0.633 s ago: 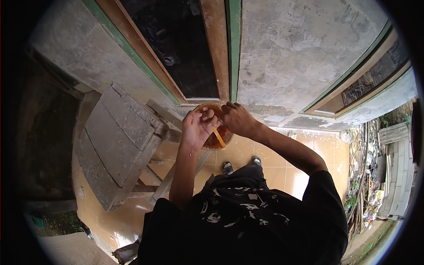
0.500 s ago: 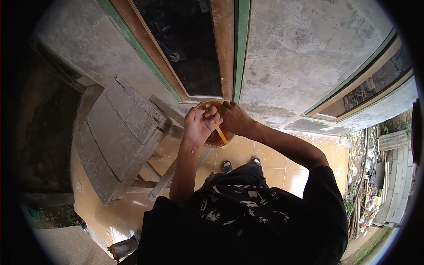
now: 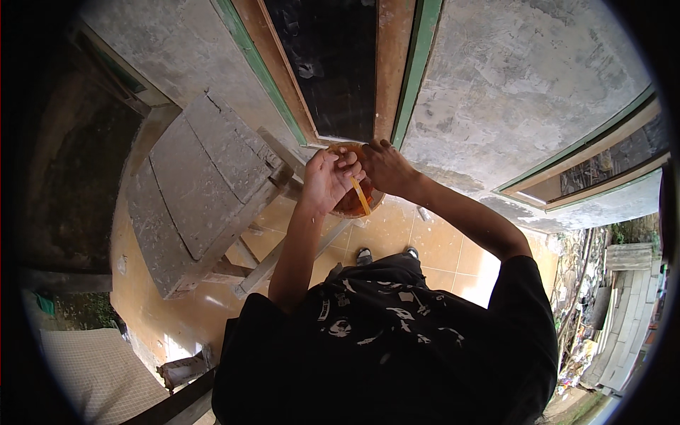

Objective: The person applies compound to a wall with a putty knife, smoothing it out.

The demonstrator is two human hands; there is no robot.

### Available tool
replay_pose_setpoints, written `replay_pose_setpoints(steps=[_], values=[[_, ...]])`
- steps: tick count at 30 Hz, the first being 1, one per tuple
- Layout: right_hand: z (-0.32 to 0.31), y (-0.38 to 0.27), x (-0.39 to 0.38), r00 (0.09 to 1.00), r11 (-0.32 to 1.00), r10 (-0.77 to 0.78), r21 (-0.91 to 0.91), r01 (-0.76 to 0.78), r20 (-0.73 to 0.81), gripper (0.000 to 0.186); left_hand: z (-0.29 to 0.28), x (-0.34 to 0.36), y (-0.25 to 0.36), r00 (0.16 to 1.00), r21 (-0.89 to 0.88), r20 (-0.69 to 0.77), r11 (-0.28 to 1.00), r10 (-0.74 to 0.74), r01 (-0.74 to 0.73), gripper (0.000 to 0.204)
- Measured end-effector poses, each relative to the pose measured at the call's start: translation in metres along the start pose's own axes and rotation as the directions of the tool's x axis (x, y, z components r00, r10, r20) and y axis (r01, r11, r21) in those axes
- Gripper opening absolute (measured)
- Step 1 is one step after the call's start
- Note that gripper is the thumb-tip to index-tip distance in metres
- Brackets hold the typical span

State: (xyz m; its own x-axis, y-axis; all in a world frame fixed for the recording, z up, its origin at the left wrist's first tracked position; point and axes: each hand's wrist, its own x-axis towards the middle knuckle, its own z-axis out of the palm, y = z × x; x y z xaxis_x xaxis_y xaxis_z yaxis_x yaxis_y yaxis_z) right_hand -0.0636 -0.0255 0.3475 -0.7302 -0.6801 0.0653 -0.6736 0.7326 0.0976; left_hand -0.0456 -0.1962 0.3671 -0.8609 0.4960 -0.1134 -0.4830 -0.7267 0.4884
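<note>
A round, orange-brown tub [image 3: 359, 205] is just beyond my chest, in front of the door; its inside looks reddish orange. My left hand [image 3: 329, 176] is over its left side, palm turned up and fingers curled. A narrow yellow strip [image 3: 361, 196] comes out from those fingers and slants down across the tub; whether it is a tool or a handle I cannot make out. At the tub's far right rim, my right hand [image 3: 388, 168] is bent with its back toward me. Its fingertips are partly hidden, and it appears to grip the rim.
A worn, grey-splashed wooden table [image 3: 191, 188] stands at the left. Ahead are a dark-paned door [image 3: 326, 71] with a green frame and a patchy grey wall [image 3: 510, 92]. A wooden-framed window [image 3: 588, 156] is at right. Tan tiles [image 3: 435, 244] cover the floor.
The whole view has shifted, so tub, hands and door appear slightly higher and further right. Both hands keep nearly the same pose at the tub.
</note>
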Motion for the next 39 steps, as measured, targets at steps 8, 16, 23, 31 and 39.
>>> replay_pose_setpoints(steps=[8,16,23,31,39], values=[[-0.032,0.03,-0.035,0.938,0.908,0.253,0.392,-0.146,-0.237,0.022,-0.009,-0.011,0.006,1.0,-0.018,0.022,1.0,-0.022,0.023,0.014],[0.003,-0.01,-0.056,0.912,0.871,0.352,0.43,-0.236,-0.211,0.026,-0.013,-0.012,0.003,0.999,-0.001,0.029,0.999,-0.039,0.039,0.012],[0.019,-0.02,-0.064,0.828,0.789,0.503,0.524,-0.322,-0.248,0.029,-0.008,-0.009,-0.005,0.997,-0.011,0.075,0.999,-0.031,0.032,0.019],[0.023,-0.029,-0.065,0.752,0.698,0.611,0.615,-0.366,-0.246,0.031,-0.002,-0.001,-0.019,0.993,-0.016,0.121,1.0,-0.011,0.013,0.024],[0.036,-0.055,-0.062,0.714,0.495,0.686,0.808,-0.319,-0.138,0.03,-0.007,0.0,-0.027,0.999,-0.006,0.041,1.0,-0.02,0.02,0.019]])
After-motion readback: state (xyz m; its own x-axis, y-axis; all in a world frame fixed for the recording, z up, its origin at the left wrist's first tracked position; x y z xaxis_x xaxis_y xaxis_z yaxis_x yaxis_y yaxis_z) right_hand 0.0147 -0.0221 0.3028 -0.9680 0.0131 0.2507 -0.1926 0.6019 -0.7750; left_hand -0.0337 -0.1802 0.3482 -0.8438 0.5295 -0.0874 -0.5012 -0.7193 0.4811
